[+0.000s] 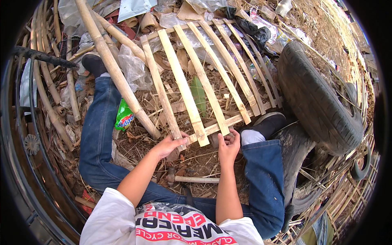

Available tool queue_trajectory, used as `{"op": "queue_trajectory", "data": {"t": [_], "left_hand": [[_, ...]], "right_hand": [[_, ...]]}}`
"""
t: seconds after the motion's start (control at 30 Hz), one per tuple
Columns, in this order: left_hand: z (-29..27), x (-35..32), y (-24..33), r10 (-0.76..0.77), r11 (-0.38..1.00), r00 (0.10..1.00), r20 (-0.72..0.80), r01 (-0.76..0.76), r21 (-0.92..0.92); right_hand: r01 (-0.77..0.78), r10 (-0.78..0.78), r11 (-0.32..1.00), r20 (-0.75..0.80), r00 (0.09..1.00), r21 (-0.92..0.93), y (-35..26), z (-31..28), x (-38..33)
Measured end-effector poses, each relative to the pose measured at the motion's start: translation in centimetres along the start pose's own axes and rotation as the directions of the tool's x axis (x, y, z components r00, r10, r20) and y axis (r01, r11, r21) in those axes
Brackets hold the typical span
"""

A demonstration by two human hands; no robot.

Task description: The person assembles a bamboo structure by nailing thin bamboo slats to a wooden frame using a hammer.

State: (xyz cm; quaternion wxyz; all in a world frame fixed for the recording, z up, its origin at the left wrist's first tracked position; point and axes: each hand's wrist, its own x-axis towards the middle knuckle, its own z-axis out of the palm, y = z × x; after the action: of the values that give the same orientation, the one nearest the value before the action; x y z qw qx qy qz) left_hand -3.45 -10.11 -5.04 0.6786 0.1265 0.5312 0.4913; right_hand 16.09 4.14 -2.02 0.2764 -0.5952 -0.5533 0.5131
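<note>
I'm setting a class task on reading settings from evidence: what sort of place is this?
Probably an outdoor yard or waste ground: crumpled plastic bags lie among dry leaves and straw, a dark tyre is at the right, and a bamboo pole slants at the left.

"Outdoors?"
"Yes, on dirt ground (200, 161) strewn with dry straw (322, 30) and plastic litter (134, 71)."
"Edged how?"
"With a dark metal frame (32, 144) at left, a worn tyre (312, 98) at right; brightly sunlit toward upper right."
</note>
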Motion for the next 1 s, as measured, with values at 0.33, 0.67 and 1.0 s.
{"op": "queue_trajectory", "data": {"t": [0.33,0.67,1.0], "left_hand": [[-0.2,0.1,-0.5,-0.020,1.000,1.000,-0.003,0.020,-0.006],[0.3,-0.2,0.3,-0.058,0.998,0.998,-0.008,0.058,-0.018],[0.2,-0.1,0.0,-0.056,0.990,0.998,0.003,0.056,-0.127]], "right_hand": [[-0.051,0.045,0.994,0.063,0.997,0.096,-0.6,0.0,0.4],[-0.053,0.058,0.997,0.113,0.992,-0.048,-1.8,-1.3,1.6],[-0.029,0.029,1.000,0.079,0.996,-0.005,-0.6,-1.1,1.9]]}}
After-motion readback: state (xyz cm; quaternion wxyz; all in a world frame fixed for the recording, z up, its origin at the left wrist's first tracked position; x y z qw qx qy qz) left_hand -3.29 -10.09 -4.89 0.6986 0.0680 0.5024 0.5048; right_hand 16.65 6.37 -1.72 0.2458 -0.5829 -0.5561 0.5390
